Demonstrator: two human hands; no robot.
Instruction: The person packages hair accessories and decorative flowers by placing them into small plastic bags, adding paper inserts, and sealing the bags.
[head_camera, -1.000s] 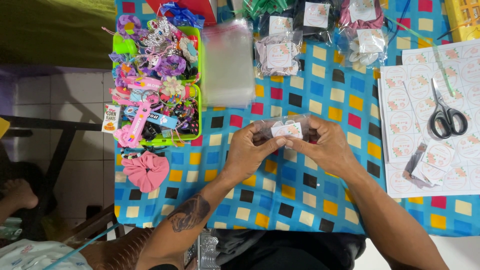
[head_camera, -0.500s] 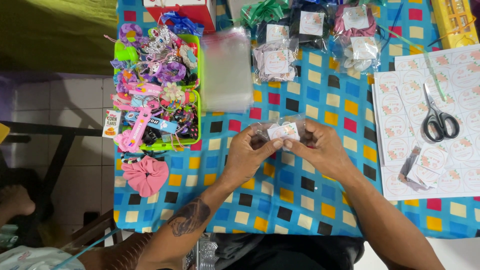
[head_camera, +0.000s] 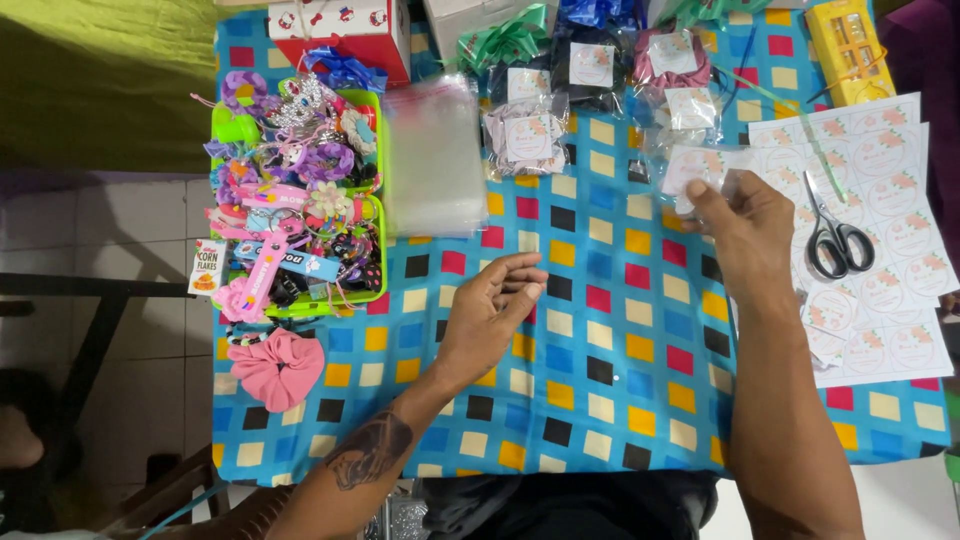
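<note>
A moment ago both hands pinched one small packet together at the middle of the cloth; now they are apart. The right hand (head_camera: 740, 225) has carried the packet (head_camera: 697, 170) up and to the right, pinching it between thumb and fingers just beside the row of finished packets (head_camera: 530, 135) and the sticker sheets (head_camera: 880, 200). The left hand (head_camera: 495, 305) rests empty on the checked cloth (head_camera: 600, 400), fingers loosely curled. So this packet looks done with. It is a clear bag with a round pale label, its contents too blurred to tell.
</note>
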